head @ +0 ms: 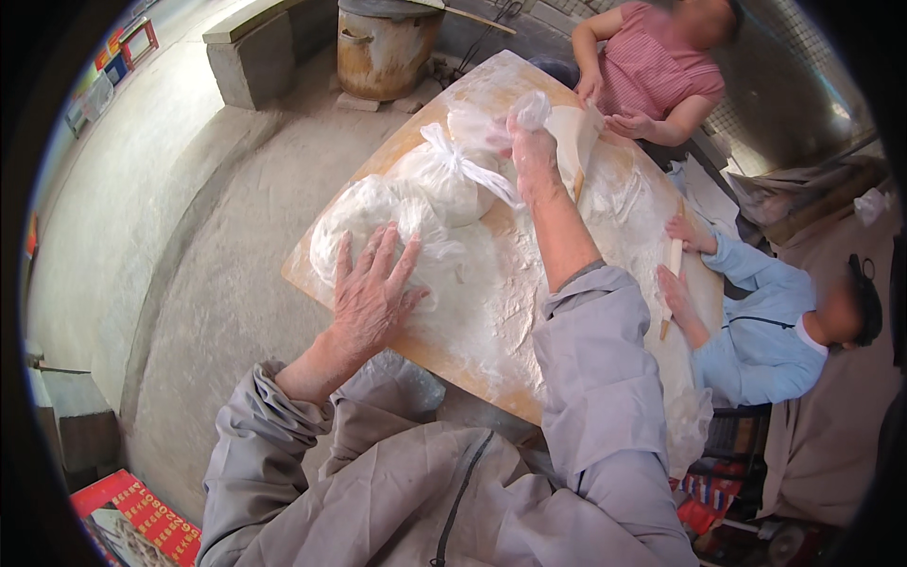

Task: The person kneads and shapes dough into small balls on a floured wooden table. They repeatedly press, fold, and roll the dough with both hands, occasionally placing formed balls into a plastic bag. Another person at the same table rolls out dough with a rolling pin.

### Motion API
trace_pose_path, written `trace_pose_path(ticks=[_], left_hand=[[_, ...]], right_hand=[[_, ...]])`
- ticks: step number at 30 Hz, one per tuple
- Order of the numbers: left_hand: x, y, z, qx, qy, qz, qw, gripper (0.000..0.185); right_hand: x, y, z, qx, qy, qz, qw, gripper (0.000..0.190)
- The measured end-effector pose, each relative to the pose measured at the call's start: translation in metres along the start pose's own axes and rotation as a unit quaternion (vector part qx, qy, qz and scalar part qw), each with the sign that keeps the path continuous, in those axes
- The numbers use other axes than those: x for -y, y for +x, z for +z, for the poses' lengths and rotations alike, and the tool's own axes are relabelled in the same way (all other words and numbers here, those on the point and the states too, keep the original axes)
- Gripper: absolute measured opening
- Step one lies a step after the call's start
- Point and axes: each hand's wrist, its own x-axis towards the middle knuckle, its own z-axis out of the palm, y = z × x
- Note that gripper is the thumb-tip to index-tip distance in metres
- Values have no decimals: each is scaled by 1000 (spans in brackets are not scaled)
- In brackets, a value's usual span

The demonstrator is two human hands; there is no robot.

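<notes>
My left hand (375, 287), fingers spread and dusted with flour, rests against a large pale lump of dough (354, 212) wrapped in clear plastic. Just beyond it sits a second dough lump (436, 181) in a knotted clear plastic bag; its twisted ends stick up from the top. Farther out, my right hand (533, 152) is closed around a bunched clear plastic bag (531, 110). Part of that bag spreads leftward over the board, and what lies beneath it is hard to tell. All of this is on a flour-covered wooden board (489, 368).
Across the board a person in pink (659, 85) has both hands near a thin pale sheet (575, 135). At the right a person in light blue (758, 319) holds a wooden rolling pin (674, 262). A rusty metal drum (386, 57) stands beyond the board; a red sign (152, 514) bears writing.
</notes>
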Motion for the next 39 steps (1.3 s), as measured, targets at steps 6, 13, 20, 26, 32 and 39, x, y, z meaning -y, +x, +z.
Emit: trace_pose_path(ticks=[6, 13, 20, 26, 32, 39], left_hand=[[-2, 0, -3, -3, -4, 0, 1000, 78], [11, -5, -7, -35, -54, 2, 998, 69], [35, -18, -16, -73, -101, -173, 977, 62], [35, -22, -22, -77, -94, -149, 981, 60], [8, -2, -23, -3, -67, 50, 996, 54], [42, -17, -38, 21, -129, 147, 980, 21]], right_hand=[[22, 2, 16, 11, 11, -26, 1000, 29], [-4, -33, 1, 10, -111, -27, 993, 34], [-24, -169, 10, -17, -373, -343, 862, 51], [-52, -164, 23, -8, -409, -283, 867, 30], [-23, -168, -1, 24, -123, -65, 990, 19], [-20, -182, -25, -126, -294, -257, 912, 15]])
